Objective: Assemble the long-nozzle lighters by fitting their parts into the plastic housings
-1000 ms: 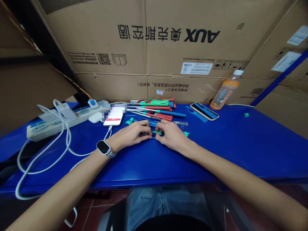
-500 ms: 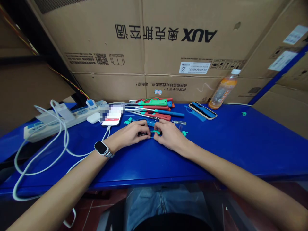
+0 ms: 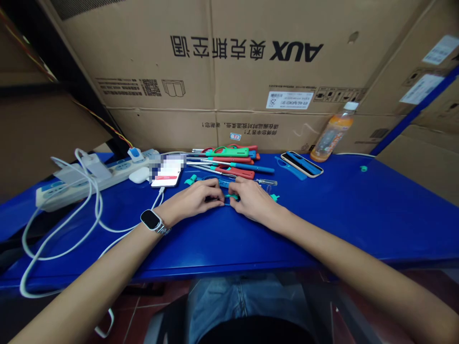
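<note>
My left hand [image 3: 202,197], with a watch on the wrist, is closed in a pinch low over the blue table. Opposite it, my right hand [image 3: 253,199] pinches too, its fingertips almost meeting the left ones. Between them shows a small blue and green plastic piece [image 3: 231,196], likely part of a lighter; my fingers hide most of it. Just beyond the hands lies a blue plastic strip [image 3: 223,183]. A green trigger-like piece [image 3: 191,179] rests to the left, another green piece [image 3: 275,198] to the right. A small screwdriver [image 3: 267,182] with a clear handle lies behind my right hand.
Long-nosed lighters [image 3: 229,162] lie piled behind the hands. A charging phone [image 3: 167,177], a power strip [image 3: 86,179] and loose white cables are at left. At right are another phone [image 3: 304,164] with blue casings, and a bottle [image 3: 333,134]. Cardboard [image 3: 233,86] stands behind.
Both hands stay almost in place. Slightly less of the green part shows between the fingertips, and the right fingers have shifted a little.
</note>
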A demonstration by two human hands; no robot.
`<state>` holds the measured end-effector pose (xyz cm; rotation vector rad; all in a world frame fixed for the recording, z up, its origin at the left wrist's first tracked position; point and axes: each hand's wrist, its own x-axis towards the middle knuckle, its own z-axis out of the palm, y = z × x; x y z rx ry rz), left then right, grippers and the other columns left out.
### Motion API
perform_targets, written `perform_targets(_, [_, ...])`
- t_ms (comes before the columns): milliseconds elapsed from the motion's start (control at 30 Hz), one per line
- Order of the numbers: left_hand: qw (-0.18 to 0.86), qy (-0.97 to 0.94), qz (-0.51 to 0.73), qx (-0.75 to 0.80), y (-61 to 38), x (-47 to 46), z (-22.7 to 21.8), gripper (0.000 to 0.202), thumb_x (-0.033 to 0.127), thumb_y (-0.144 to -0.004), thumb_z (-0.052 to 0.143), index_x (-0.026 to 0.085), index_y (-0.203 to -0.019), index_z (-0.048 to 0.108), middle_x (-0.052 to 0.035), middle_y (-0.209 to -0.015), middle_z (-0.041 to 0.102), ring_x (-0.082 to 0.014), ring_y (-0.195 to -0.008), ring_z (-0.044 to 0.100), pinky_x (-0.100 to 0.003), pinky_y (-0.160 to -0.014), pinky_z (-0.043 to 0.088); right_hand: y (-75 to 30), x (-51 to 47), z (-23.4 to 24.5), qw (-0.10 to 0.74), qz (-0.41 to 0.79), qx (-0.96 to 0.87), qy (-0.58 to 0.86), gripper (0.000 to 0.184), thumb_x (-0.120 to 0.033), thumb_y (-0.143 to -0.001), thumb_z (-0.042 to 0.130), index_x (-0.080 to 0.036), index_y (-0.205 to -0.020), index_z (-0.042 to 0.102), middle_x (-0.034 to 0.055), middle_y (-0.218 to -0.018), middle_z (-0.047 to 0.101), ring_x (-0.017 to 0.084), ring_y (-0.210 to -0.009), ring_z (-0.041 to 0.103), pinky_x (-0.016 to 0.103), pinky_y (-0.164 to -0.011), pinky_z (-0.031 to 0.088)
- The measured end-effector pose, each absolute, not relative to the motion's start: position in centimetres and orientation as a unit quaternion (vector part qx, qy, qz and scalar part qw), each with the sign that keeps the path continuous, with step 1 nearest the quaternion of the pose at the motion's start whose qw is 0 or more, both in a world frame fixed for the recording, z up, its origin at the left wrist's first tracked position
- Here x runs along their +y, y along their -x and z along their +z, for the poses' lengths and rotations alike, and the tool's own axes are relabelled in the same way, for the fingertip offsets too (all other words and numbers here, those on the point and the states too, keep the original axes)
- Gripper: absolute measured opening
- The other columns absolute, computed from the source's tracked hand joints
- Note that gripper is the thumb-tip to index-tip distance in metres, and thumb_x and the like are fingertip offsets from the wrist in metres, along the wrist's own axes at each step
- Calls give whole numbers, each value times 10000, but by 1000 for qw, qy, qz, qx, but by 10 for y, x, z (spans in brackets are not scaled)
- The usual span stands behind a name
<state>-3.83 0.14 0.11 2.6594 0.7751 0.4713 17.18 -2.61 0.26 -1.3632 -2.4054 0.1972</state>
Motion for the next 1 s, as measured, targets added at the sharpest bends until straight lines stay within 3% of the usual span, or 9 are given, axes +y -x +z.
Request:
perform_targets(200, [196, -913, 193, 303, 40, 4, 3, 174, 331, -900, 608, 184, -951, 686, -41, -949, 605, -149, -797, 584, -273, -739, 469, -178, -26, 0, 209, 102, -849, 475, 42, -184, -844, 640, -167, -868, 669, 49, -881, 610, 154, -743, 582, 270, -697, 400])
perform_targets(400, [221, -884, 157, 380, 50, 6, 13, 303, 410, -752, 750, 164, -922, 702, -26, -834, 670, -159, -743, 580, -273, -697, 468, -179, -30, -3, 240, 113, -843, 467, 157, -249, -871, 613, -162, -989, 669, 60, -948, 587, 161, -775, 590, 292, -728, 453])
perform_targets(567, [235, -886, 131, 377, 54, 5, 16, 191, 334, -806, 701, 180, -910, 743, -30, -864, 704, -146, -736, 605, -252, -680, 467, -182, -29, 3, 227, 86, -877, 415, 326, -325, -866, 630, -176, -1154, 659, 109, -1144, 561, 225, -961, 576, 387, -877, 457])
perform_targets(667, [234, -889, 143, 367, 55, 6, 14, 159, 297, -824, 683, 181, -909, 752, -33, -853, 710, -137, -706, 609, -239, -648, 463, -182, -25, 4, 192, 88, -894, 394, 336, -342, -875, 637, -191, -1173, 667, 110, -1131, 601, 274, -1086, 534, 450, -938, 409])
perform_targets(767, [227, -889, 150, 370, 54, 5, 15, 149, 280, -828, 675, 176, -895, 757, -43, -859, 713, -137, -700, 615, -233, -626, 461, -181, -23, 3, 163, 109, -895, 401, 293, -344, -899, 624, -189, -1142, 679, 99, -1067, 635, 269, -1064, 546, 447, -917, 396])
perform_targets(1000, [219, -890, 143, 373, 52, 3, 18, 202, 202, -873, 584, 158, -981, 750, -65, -909, 728, -163, -768, 651, -260, -703, 489, -180, -22, -1, 184, 137, -886, 403, 266, -350, -893, 653, -188, -1103, 673, 82, -1053, 628, 241, -1055, 563, 401, -916, 395])
